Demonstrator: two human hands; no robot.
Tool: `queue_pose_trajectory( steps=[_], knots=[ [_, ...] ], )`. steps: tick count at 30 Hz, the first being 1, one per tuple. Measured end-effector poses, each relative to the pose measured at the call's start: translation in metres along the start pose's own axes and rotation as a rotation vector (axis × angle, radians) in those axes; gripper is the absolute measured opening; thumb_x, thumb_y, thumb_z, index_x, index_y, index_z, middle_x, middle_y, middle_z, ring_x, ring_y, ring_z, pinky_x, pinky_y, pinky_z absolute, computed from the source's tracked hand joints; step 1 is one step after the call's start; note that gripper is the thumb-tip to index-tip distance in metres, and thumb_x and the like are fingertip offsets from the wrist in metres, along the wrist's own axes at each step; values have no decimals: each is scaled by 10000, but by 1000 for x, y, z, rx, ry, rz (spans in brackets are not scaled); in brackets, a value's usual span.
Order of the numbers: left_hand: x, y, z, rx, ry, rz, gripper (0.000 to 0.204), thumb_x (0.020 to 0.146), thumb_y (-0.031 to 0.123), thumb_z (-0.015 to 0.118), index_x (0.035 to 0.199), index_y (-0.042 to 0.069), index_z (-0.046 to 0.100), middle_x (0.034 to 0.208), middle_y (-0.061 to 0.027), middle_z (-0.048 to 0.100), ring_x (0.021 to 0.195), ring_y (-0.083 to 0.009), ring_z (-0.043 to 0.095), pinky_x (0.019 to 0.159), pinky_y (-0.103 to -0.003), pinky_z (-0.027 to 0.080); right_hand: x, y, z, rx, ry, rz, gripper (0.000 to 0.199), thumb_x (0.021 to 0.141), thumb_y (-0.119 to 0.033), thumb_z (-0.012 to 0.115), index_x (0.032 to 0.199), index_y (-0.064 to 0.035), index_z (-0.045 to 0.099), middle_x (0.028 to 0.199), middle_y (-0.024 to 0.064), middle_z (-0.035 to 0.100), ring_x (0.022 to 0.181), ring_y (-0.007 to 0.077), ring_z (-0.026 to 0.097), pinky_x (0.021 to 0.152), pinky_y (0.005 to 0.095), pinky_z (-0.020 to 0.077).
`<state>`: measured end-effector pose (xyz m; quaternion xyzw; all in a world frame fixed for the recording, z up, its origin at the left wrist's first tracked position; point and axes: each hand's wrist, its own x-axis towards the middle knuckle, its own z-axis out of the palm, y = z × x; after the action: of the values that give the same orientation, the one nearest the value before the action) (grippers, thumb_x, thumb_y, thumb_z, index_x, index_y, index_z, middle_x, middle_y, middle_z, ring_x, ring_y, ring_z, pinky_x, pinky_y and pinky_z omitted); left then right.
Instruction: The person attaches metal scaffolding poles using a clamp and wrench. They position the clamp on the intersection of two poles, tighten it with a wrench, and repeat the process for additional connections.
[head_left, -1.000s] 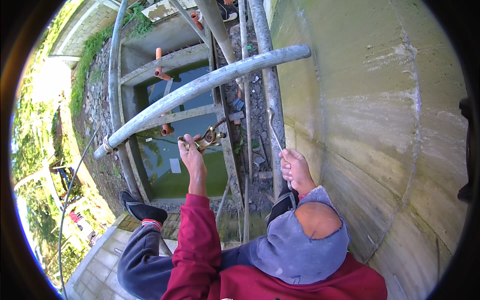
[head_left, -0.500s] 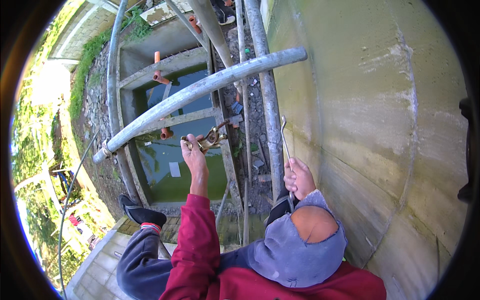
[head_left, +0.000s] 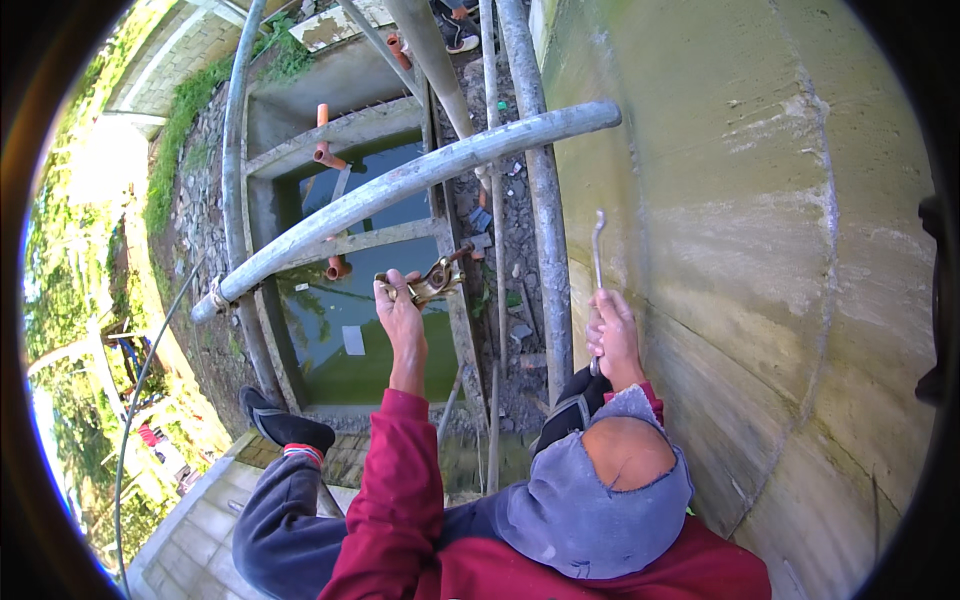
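Observation:
Held out over the water, my left hand [head_left: 402,322] grips a brass-coloured metal scaffold clamp [head_left: 438,279] by one end, thumb on top. The clamp's bolt sticks out to the right. My right hand [head_left: 614,335] is wrapped round a thin metal wrench [head_left: 598,250] with a bent end, which points up and away beside the wall. Ahead of both hands a thick grey scaffold pipe [head_left: 420,178] slants from lower left to upper right. It crosses an upright pipe [head_left: 548,220], which stands just left of the wrench.
A concrete tank [head_left: 340,247] with green water and orange pipe stubs [head_left: 338,268] lies below. The plastered wall [head_left: 720,200] rises close on the right. My shoes [head_left: 268,417] are spread wide, and a bare knee shows. Another person's shoe [head_left: 463,44] is at the far top.
My left hand has shifted slightly right with the clamp, which has turned a little. My right hand has moved right with the wrench, now more upright and closer to the wall.

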<state>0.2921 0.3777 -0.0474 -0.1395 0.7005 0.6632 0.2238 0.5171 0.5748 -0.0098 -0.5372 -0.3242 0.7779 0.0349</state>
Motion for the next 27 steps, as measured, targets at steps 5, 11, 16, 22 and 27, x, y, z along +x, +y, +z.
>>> queue_pose_trajectory(
  steps=[5,11,16,22,27],
  knots=[
    [-3,-2,13,12,-50,-5,315,1066,418,491,1066,103,487,1059,-85,692,874,-137,662,724,-302,574,19,15,-4,-310,74,-206,185,1011,-238,624,942,-92,533,596,-50,441,429,36,345,370,230,250],
    [-12,19,45,-355,-214,-106,292,1071,412,454,1072,121,456,1131,-152,686,962,-227,700,845,-400,612,43,10,-15,-288,170,-311,120,936,-88,650,938,-64,533,688,-18,518,501,52,410,447,238,321],
    [-14,26,86,-429,-315,-105,288,1077,412,422,1061,128,468,1165,-184,674,1054,-302,686,927,-460,587,78,8,-18,-266,274,-274,153,871,-50,710,1022,-52,686,774,-57,542,728,61,483,675,251,396],
    [-24,35,102,-228,-358,-24,275,1068,415,459,1082,141,465,1140,-129,685,998,-210,684,872,-387,588,83,-10,29,-310,10,-807,331,845,-54,773,1162,-73,680,911,-44,613,746,20,549,594,176,400],
    [-30,44,117,-163,-367,19,273,1076,405,450,1107,134,469,1140,-111,686,959,-181,684,855,-367,581,93,-30,41,-388,-86,-824,238,848,-41,769,1058,-50,656,1022,-20,666,831,52,585,704,192,432]
  ],
)
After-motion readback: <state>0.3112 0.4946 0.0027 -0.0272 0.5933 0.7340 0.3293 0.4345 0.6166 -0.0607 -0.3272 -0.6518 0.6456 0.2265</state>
